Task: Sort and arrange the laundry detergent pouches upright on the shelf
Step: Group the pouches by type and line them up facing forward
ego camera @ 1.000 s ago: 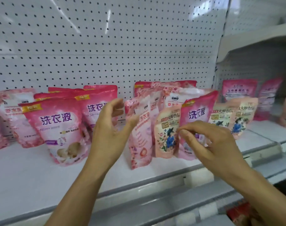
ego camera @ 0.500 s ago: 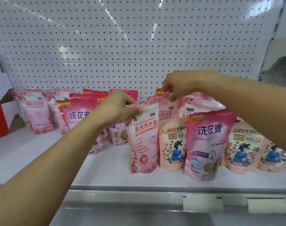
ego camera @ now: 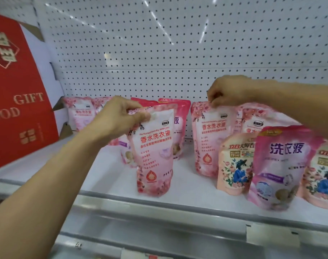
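The left hand (ego camera: 120, 118) pinches the top of a floral pouch (ego camera: 155, 152) standing near the shelf (ego camera: 187, 186) front; the right hand (ego camera: 228, 90) pinches a matching pouch (ego camera: 209, 139) behind. Sorting is midway; next, I think, both should stand together, upright.

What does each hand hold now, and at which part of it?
The left hand grips a pink detergent pouch at its top left corner. The right hand pinches a second pink pouch at its top edge.

White pegboard back wall (ego camera: 178, 43), light streaks; white shelf (ego camera: 178, 200); red gift box (ego camera: 15, 90) left, possibly cardboard.
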Action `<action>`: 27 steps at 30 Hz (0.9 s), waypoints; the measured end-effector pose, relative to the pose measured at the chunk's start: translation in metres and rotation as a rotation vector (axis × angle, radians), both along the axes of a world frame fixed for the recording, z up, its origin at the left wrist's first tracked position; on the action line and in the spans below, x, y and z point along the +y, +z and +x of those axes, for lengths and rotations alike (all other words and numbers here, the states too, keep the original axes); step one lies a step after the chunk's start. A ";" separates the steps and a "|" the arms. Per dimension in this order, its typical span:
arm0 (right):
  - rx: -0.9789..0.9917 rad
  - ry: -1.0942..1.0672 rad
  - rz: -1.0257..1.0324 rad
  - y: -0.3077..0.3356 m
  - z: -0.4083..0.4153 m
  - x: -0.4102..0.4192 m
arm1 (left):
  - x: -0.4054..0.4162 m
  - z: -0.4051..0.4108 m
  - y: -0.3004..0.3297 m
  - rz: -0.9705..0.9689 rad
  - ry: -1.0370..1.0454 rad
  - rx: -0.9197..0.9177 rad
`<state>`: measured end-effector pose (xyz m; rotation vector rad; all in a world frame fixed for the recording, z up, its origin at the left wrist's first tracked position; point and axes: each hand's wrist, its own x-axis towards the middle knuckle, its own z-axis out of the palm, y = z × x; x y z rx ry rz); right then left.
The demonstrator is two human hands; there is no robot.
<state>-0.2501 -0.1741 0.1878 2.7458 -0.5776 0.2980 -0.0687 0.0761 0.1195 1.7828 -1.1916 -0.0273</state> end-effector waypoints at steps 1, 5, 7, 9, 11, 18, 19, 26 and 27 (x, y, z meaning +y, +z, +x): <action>-0.014 0.010 -0.024 0.003 0.004 0.007 | 0.011 0.007 0.001 -0.015 0.014 0.013; -0.076 0.053 -0.018 0.014 0.022 0.037 | 0.052 0.042 0.006 -0.064 0.003 0.042; -0.087 0.070 -0.017 0.017 0.036 0.058 | 0.074 0.064 0.008 -0.097 0.008 0.049; -0.107 0.077 0.003 0.020 0.052 0.083 | 0.097 0.090 0.012 -0.113 0.013 0.072; -0.114 0.090 0.051 0.021 0.069 0.109 | 0.123 0.117 0.016 -0.120 -0.008 0.091; -0.173 0.076 0.217 0.005 0.138 0.180 | 0.184 0.198 0.024 -0.175 -0.047 0.156; -0.174 0.116 0.303 0.002 0.148 0.188 | 0.189 0.208 0.023 -0.188 -0.048 0.171; -0.217 0.352 0.650 -0.010 0.226 0.216 | 0.200 0.269 0.011 -0.284 0.031 0.248; -0.211 0.359 0.662 -0.012 0.238 0.216 | 0.197 0.275 0.009 -0.296 0.049 0.253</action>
